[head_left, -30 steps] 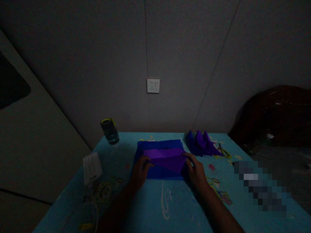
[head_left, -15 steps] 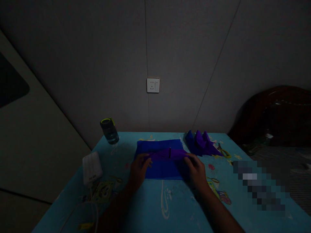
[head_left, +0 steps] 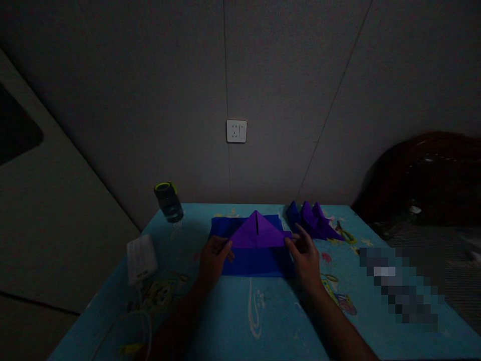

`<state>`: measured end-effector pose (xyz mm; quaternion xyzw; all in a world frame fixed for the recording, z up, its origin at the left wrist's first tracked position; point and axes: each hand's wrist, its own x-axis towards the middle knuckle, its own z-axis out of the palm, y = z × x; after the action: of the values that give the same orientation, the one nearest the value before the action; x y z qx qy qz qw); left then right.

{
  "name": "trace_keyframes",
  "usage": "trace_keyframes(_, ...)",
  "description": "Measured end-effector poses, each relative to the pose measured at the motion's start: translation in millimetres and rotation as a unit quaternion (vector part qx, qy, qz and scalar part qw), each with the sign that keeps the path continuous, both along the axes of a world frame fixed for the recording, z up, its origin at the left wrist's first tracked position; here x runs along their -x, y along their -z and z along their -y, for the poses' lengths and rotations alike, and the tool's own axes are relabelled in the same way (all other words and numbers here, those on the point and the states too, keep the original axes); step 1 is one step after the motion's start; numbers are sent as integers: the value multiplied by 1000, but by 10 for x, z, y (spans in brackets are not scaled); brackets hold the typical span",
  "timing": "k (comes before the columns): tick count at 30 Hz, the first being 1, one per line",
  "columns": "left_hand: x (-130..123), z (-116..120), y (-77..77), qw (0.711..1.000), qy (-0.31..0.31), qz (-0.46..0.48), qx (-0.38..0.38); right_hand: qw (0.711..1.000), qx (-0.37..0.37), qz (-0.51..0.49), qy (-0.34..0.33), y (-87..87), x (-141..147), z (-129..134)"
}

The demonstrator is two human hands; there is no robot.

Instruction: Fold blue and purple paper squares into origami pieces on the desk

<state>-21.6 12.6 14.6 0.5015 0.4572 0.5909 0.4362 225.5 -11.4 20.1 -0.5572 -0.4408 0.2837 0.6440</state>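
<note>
Between my hands is a purple folded paper (head_left: 248, 235), its triangular face turned toward me and a dark slit running down from the peak. My left hand (head_left: 214, 258) pinches its left lower corner between thumb and fingers. At the right lower corner, my right hand (head_left: 305, 255) grips it with the thumb in front, one finger raised. Beneath it lie blue paper sheets (head_left: 255, 265) on the table, partly covered by the purple piece and my hands.
Folded purple paper boats (head_left: 317, 223) and a blue one (head_left: 293, 213) stand at the back right beside scissors (head_left: 347, 234). A bottle (head_left: 169, 203) and a white power bank (head_left: 142, 258) with a cable are on the left. A wall socket (head_left: 236, 131) is behind.
The purple paper has tipped up from nearly flat, so its triangular face now shows and its peak points upward. Both hands keep hold of its corners; a right finger has lifted.
</note>
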Motion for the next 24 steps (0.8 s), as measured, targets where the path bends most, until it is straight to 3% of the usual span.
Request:
trace_keyframes(8,-29,22,35,999,-28,-16,-5,999,-9,42,-31,108,2,-41)
trace_keyframes(15,47,-11,-24,998,-57,13,23,984,18,67,-164,94,61,24)
trace_keyframes(24,16,23,-25,998,-57,13,-1,970,-51,208,-116,161,-24,6)
